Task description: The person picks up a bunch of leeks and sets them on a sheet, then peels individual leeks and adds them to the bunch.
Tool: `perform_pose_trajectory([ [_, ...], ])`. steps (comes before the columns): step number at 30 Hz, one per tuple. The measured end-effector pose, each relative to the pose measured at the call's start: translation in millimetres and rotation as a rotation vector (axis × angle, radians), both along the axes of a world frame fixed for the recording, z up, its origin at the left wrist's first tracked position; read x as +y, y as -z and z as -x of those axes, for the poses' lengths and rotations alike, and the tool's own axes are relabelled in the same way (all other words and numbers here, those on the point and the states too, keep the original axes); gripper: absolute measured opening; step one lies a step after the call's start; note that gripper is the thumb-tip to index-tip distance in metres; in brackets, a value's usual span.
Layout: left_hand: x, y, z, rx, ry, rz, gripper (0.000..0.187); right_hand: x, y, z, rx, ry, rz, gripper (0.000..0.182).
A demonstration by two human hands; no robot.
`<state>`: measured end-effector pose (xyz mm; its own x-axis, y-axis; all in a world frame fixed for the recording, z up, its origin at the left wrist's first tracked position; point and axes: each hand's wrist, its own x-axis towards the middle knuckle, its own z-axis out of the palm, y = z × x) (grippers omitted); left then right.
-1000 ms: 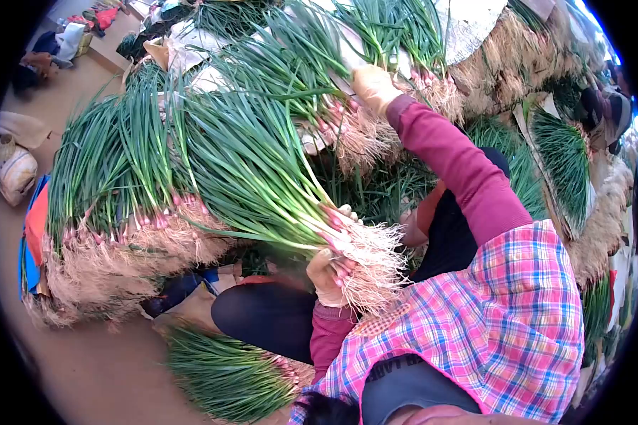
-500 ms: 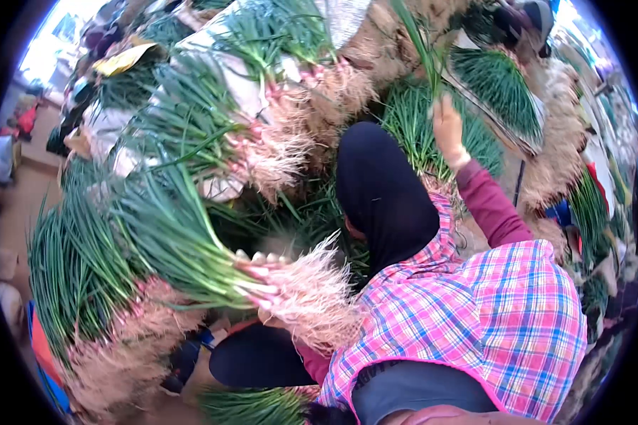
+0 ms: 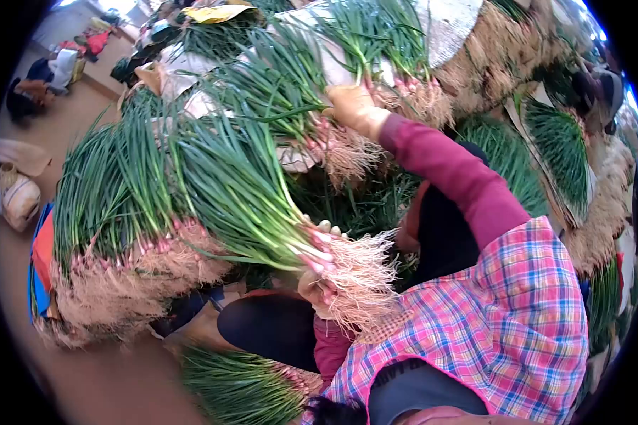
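My left hand is wrapped round a thick bundle of spring onions, at the pink and white stem bases. The bundle's green leaves point up and left, and its pale roots hang out to the right, near my plaid vest. My right hand, in a yellowish glove, is stretched across to the upper middle. Its fingers are curled on stalks at the edge of a pile of spring onions; the fingertips are partly hidden.
A large heap of spring onions lies at the left, roots towards the bottom. More bunches lie at the bottom and at the right. Bags rest on the brown floor. Part of another person shows at upper left.
My right hand has moved left, away from the bunches at the right, and the upright leaves it held are gone from it. The view has shifted, and the left hand still holds its bundle.
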<state>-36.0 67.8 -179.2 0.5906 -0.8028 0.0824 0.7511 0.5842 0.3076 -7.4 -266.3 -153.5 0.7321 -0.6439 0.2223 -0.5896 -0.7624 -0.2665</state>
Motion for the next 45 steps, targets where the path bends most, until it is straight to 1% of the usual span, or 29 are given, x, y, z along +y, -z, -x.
perform_pose_trajectory([
  [2,3,-2,-2,-0.020,0.012,0.004,0.087,-17,8,-30,0.011,-0.009,-0.131,0.021],
  [5,7,-4,-4,0.019,0.018,-0.033,0.088,7,-8,-12,-0.427,-0.026,-0.421,0.021],
  [7,2,-21,0,-0.038,-0.002,-0.173,0.089,53,-11,25,-0.668,-0.195,-1.040,0.015],
  [8,4,3,-7,-0.008,0.049,-0.177,0.085,90,-12,44,-0.633,-0.219,-1.197,0.010],
  [9,8,8,-10,0.157,0.160,-0.151,0.064,125,-8,61,-0.610,-0.232,-1.357,0.007],
  [11,18,42,-16,0.119,0.331,-0.392,0.041,172,29,69,-0.565,-0.312,-0.441,0.005],
  [12,11,27,-11,0.065,0.257,-0.439,0.030,176,33,69,-0.574,-0.287,-0.452,0.005],
  [14,17,40,-11,0.083,0.234,-0.372,0.035,182,38,70,-0.700,-0.127,-0.991,0.005],
  [15,21,44,-10,0.104,0.192,-0.287,0.041,187,29,75,-0.785,-0.019,-1.436,0.007],
  [16,-3,-1,8,0.123,0.098,-0.266,0.060,185,44,73,-0.964,0.045,-1.404,0.007],
  [17,-6,8,4,-0.002,0.086,-0.062,0.074,177,61,69,-1.133,0.096,-1.359,0.008],
  [19,-2,7,5,-0.005,0.068,-0.071,0.075,156,74,77,-1.110,0.244,-1.409,0.006],
  [21,4,-1,5,0.027,0.070,-0.122,0.075,170,82,93,-0.580,-0.025,-1.257,0.008],
  [22,5,-3,4,0.062,0.084,-0.166,0.074,169,81,90,-0.249,-0.297,-1.175,0.017],
  [23,7,-1,4,0.067,0.075,-0.167,0.074,175,81,90,-0.382,-0.243,-1.343,0.023],
  [25,5,4,6,0.067,0.117,-0.108,0.076,170,30,78,-0.484,-0.056,-1.488,0.030],
  [26,-1,-7,14,0.143,0.035,-0.186,0.059,170,17,69,-0.569,-0.107,-1.454,0.030],
  [27,6,9,11,0.134,0.041,-0.189,0.059,170,36,51,-0.680,-0.148,-1.511,0.020],
  [29,29,50,-5,0.200,0.030,-0.449,0.040,178,27,49,-0.716,-0.154,-1.743,0.015],
  [30,22,35,2,0.257,-0.071,-0.488,0.033,185,38,43,-0.732,-0.055,-1.538,0.012],
  [33,28,45,-8,0.172,0.018,-0.567,0.034,198,60,37,-1.068,-0.036,-1.334,0.011],
  [34,23,37,-2,0.190,0.021,-0.475,0.039,196,61,38,-1.092,0.001,-1.248,0.011],
  [36,3,-9,13,0.155,0.037,-0.293,0.061,187,63,46,-1.148,0.102,-1.485,0.009],
  [38,16,22,0,0.124,0.128,-0.228,0.067,183,66,52,-1.230,0.129,-1.702,0.007],
  [39,21,33,-5,0.088,0.215,-0.159,0.075,183,58,56,-1.227,0.136,-1.704,0.007],
  [40,12,3,7,0.121,0.220,-0.105,0.075,180,51,59,-1.290,0.248,-1.678,0.007],
  [41,10,4,8,0.122,0.219,-0.102,0.075,172,47,62,-1.351,0.358,-1.645,0.008],
  [43,8,5,7,0.037,0.073,-0.014,0.076,130,76,73,-1.521,0.248,-1.548,0.011],
  [45,16,4,4,0.074,0.146,-0.075,0.077,126,64,95,-0.843,-0.007,-1.371,0.015],
])
